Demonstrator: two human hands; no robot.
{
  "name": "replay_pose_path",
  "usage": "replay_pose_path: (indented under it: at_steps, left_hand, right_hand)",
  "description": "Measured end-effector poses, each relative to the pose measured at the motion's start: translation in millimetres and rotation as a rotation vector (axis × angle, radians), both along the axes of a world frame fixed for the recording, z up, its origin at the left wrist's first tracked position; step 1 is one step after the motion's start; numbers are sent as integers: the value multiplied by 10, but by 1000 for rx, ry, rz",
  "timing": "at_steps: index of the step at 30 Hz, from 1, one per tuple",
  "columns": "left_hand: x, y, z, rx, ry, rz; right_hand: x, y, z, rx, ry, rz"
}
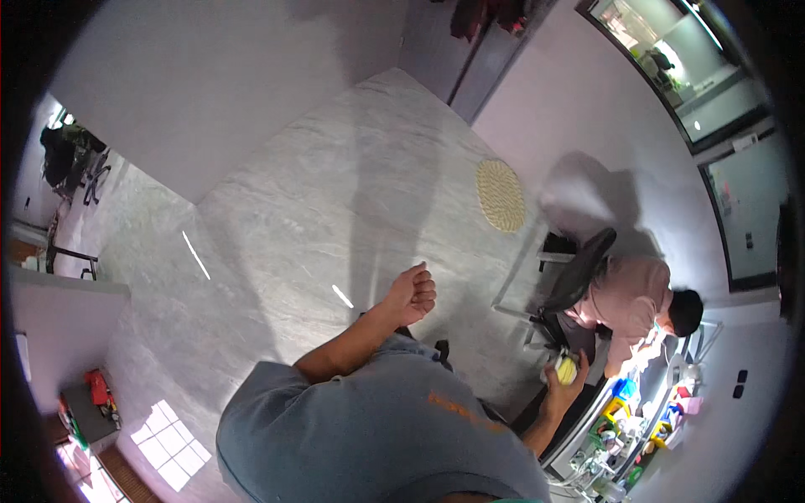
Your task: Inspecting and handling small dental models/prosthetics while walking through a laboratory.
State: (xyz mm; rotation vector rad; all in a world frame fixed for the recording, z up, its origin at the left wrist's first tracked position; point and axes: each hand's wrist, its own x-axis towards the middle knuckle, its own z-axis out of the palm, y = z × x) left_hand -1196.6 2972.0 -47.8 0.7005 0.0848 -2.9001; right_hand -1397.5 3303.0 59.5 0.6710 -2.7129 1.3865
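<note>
My left hand [412, 295] is curled into a fist in front of my body, over the floor, and nothing shows in it. Out to the right, my right hand [573, 387] grips a small rounded yellow-and-white object [566, 370] between thumb and fingers. Its exact kind is too small to make out. That hand is near the front edge of a cluttered workbench, to the left of a seated person.
A person in a pinkish top [625, 293] sits on a black chair [579, 281], bent over the brightly lit bench. Colourful bins [618, 409] and small parts crowd the bench. A woven oval mat [500, 196] is by the right wall. Grey floor [335, 201] stretches ahead.
</note>
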Motion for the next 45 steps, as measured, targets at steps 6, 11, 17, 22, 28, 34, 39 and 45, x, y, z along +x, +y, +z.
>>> replay_pose_path:
  at_steps: [6, 11, 17, 22, 28, 34, 39, 45]
  left_hand:
    - [-881, 297, -6, 32, -17, 65]
    - [-1856, 491, -49, -18, 6, 65]
    - [-2699, 1290, -93, -12, 76, 151]
    - [-3144, 2070, -63, 135, 103, 264]
    - [-3296, 2702, -69, 105, 114, 169]
    - [-2962, 2767, -87, 70, -4, 142]
    - [-2598, 2724, -74, 23, -36, 214]
    - [-2495, 2779, 2, 0, -51, 207]
  right_hand:
    - [-1075, 58, -184, -203, -70, -20]
    - [-1736, 651, -451, 85, 38, -182]
    - [-2545, 1794, -1112, 405, 99, -405]
    - [-2982, 2797, -1539, 387, 147, -299]
    - [-2866, 3494, -1464, 452, 240, -439]
    - [-2573, 3750, -1524, 523, 73, -576]
    - [-2644, 4038, -1571, 523, 139, -471]
    - [-2867, 4088, -1424, 422, 303, -521]
